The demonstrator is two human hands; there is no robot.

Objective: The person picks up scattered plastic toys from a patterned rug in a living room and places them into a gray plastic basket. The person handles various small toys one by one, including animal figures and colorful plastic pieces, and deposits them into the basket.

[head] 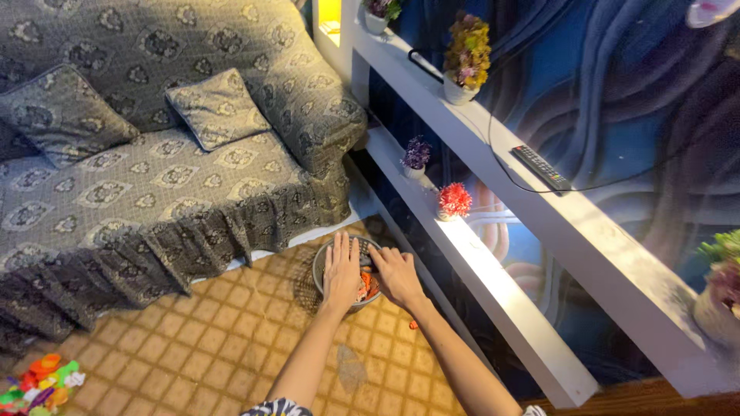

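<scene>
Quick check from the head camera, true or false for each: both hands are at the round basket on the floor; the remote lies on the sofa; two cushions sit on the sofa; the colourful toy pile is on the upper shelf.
1. Both hands are at the basket: true. The left hand and right hand rest over the round grey basket.
2. The remote lies on the sofa: false. The remote lies on the upper white shelf.
3. Two cushions sit on the sofa: true, one cushion and another cushion on the sofa.
4. The toy pile is on the shelf: false. The toy pile lies on the floor.
</scene>
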